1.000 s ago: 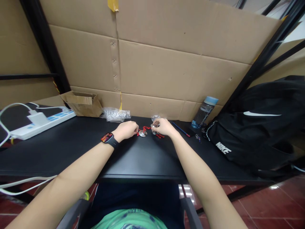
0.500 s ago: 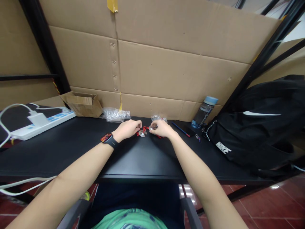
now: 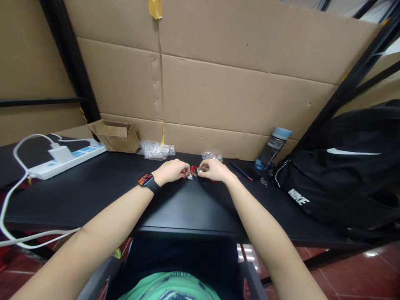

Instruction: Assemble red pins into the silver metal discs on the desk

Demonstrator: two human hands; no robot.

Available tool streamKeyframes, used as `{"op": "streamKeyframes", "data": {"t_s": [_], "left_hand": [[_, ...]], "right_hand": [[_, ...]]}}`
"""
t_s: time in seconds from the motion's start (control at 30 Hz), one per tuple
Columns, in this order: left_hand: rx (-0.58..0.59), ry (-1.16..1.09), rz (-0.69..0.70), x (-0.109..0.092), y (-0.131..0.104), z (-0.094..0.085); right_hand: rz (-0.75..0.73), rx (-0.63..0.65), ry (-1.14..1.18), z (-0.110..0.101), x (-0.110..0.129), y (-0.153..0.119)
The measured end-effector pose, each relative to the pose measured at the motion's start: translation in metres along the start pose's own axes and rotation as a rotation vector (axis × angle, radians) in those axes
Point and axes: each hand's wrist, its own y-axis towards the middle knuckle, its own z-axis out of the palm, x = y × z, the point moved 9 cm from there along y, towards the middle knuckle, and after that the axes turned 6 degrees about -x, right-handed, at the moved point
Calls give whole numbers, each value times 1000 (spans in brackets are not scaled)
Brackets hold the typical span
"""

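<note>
Two small, shiny round metal discs with red cord lie close together at the middle of the black table. My left hand (image 3: 175, 170), with a watch (image 3: 146, 180) on its wrist, pinches the edge of the left disc (image 3: 190, 176) by its red cord. Between the thumb and fingers of my right hand (image 3: 215, 170) is the right disc (image 3: 201, 170), partly hidden and slightly raised at one side. Red cord (image 3: 194, 168) runs between the two discs, and a little more shows under my right hand.
Behind my hands are clear plastic bags (image 3: 156, 150) and an open cardboard box (image 3: 120, 137). A white power strip (image 3: 46, 168) lies left. To the right are a blue pen (image 3: 240, 170), a dark phone (image 3: 250, 171), a water bottle (image 3: 272, 148) and a black backpack (image 3: 340, 179).
My left fingers have moved onto the left disc and cord, where before they were just beside it. The right disc is closer to the left one. The view has shifted slightly.
</note>
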Motion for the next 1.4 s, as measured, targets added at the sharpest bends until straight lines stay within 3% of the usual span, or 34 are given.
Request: {"op": "streamKeyframes", "data": {"t_s": [0.23,0.43,0.8,1.4], "left_hand": [[-11,-14,19,-1,1,1],[-91,-19,58,-3,3,-3],[-43,-25,67,-6,2,2],[-6,-37,22,2,2,8]], "right_hand": [[17,-10,-20,-1,-2,1],[60,-4,-52,-2,-11,2],[154,5,-103,-11,-20,-2],[177,66,-154,-2,-26,0]]}}
